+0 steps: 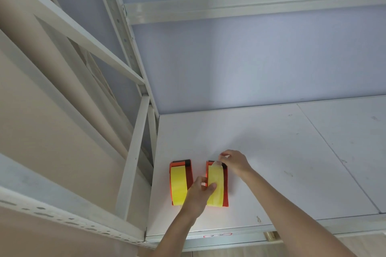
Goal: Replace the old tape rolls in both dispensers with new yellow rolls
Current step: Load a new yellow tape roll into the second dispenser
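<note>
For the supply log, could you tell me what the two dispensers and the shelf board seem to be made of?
Both dispensers, left and right, look like glossy orange-red plastic, judging by reflective walls. The shelf board looks like matte white laminate or painted board, scuffed; which one is unclear.

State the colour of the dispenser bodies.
Orange-red, on both dispensers, seen in the head view.

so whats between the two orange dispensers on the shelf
In the head view, the left hand fills the near end of the gap between the left dispenser and the right dispenser. Farther back, only bare white shelf shows between them.
</note>
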